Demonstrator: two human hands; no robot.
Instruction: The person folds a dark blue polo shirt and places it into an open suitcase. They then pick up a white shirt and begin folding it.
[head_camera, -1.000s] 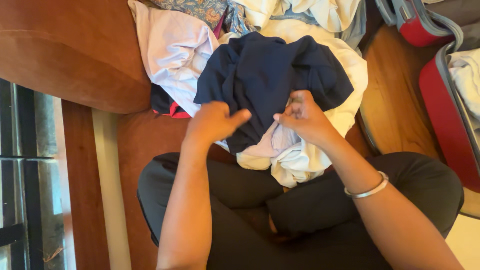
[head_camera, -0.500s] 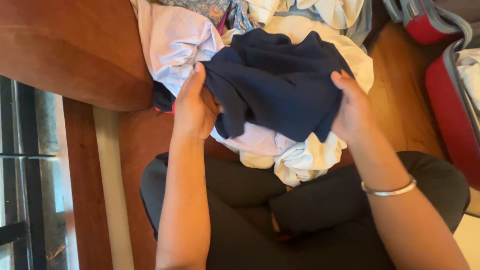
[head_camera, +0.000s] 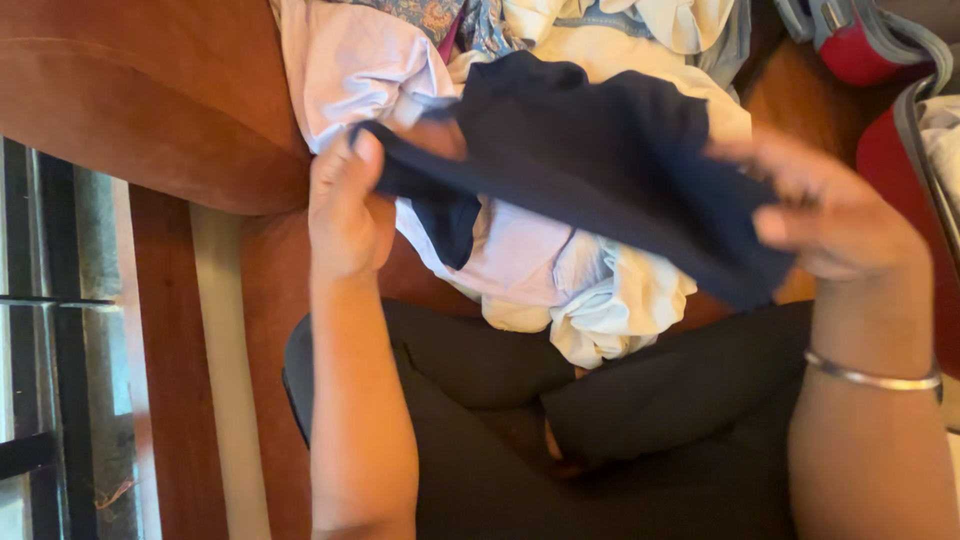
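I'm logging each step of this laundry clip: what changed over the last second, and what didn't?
The two hands, bunched together on the navy garment a second ago, have drawn apart: the left hand went left, the right hand right, each gripping an edge. The garment is now lifted and stretched between them. The pile of pale clothes, the red bag and the crossed legs stayed put.

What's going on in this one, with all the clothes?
A person sitting cross-legged in dark trousers holds a dark navy garment stretched between both hands. The left hand pinches one edge, and the right hand, blurred, with a silver bangle on its wrist, has the other. Under it lies a heap of pale clothes on a reddish-brown floor. A red suitcase stands open at the right.
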